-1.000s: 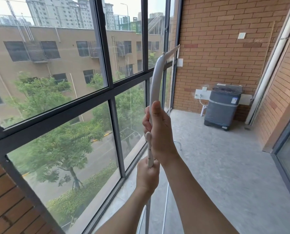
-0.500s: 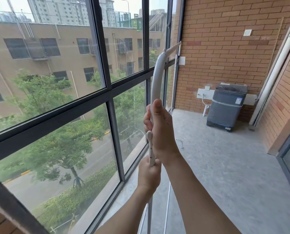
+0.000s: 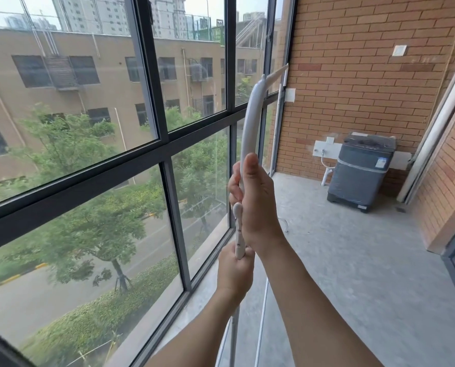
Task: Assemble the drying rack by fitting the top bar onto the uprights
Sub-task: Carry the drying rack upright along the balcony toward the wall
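Observation:
The white top bar (image 3: 249, 120) runs away from me at eye level toward a far white upright (image 3: 280, 112) by the brick wall. My right hand (image 3: 255, 202) is wrapped around the bar's near end. Just below it a white connector piece (image 3: 238, 231) sticks up from the near upright (image 3: 235, 329), which my left hand (image 3: 234, 268) grips near its top. The bar's end meets the connector behind my right hand, so the joint itself is hidden. A second thin white tube (image 3: 263, 313) stands to the right of the near upright.
A dark-framed window wall (image 3: 168, 149) runs along the left, close to the rack. A grey washing machine (image 3: 361, 173) stands against the brick wall at the back. A white rack foot (image 3: 284, 223) rests on the concrete floor (image 3: 353, 260) to my right.
Both hands keep their grip on the bar and upright. The view has shifted slightly; the bar's far end sits a bit higher and further right in frame.

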Demonstrator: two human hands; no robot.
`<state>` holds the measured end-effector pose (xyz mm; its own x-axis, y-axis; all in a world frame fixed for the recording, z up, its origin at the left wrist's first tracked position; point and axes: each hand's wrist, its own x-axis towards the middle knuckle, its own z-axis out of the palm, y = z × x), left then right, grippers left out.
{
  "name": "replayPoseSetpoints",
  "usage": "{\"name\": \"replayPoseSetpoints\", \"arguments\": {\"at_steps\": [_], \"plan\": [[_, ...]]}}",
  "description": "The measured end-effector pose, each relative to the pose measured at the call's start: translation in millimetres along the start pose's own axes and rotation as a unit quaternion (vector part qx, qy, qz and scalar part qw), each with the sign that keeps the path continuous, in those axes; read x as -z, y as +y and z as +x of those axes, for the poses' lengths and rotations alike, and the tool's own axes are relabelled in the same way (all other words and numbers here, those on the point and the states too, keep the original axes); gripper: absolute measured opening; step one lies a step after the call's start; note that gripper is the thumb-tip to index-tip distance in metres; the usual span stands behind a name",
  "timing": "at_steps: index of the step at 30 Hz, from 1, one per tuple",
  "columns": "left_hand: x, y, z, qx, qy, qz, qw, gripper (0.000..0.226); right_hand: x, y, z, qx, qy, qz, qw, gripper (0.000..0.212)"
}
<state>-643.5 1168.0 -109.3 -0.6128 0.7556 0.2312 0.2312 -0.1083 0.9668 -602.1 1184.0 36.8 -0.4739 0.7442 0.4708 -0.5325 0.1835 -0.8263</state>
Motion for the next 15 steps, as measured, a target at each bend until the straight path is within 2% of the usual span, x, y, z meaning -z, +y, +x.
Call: {"name": "replayPoseSetpoints", "arguments": {"at_steps": [5,15], "plan": [[-1.1,-6.8,25.2,0.004,-0.001,-0.004,1.0,0.025,1.2,13.3,23.0,0.001,0.003,-0.013,1.0,0.048],[6.6,-21.9,70.6,-0.008,-0.009,-0.009,1.0,0.025,-4.6,43.2,64.4,-0.003,0.015,-0.021,1.0,0.043]]}}
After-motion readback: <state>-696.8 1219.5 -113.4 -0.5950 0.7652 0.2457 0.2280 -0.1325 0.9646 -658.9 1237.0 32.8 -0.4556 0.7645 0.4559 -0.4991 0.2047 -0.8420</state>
